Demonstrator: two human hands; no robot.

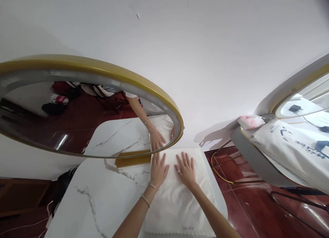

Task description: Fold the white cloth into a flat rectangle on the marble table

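A white cloth (177, 207) with a scalloped edge lies spread on the right part of a white marble-patterned table (84, 197). My left hand (158, 171) rests flat near the cloth's left edge, fingers stretched toward the wall. To its right, my right hand (186, 171) lies palm down on the cloth with its fingers spread. Neither hand grips the fabric. Slight wrinkles run across the cloth around and below the hands.
A gold-framed round mirror (144, 81) stands over the table's far side, its gold base (133, 160) left of the cloth. At right, another table bears a tissue pack (251, 121) and a printed white cloth (290, 138). A second mirror (303, 83) stands there. The floor (239, 203) is red tile.
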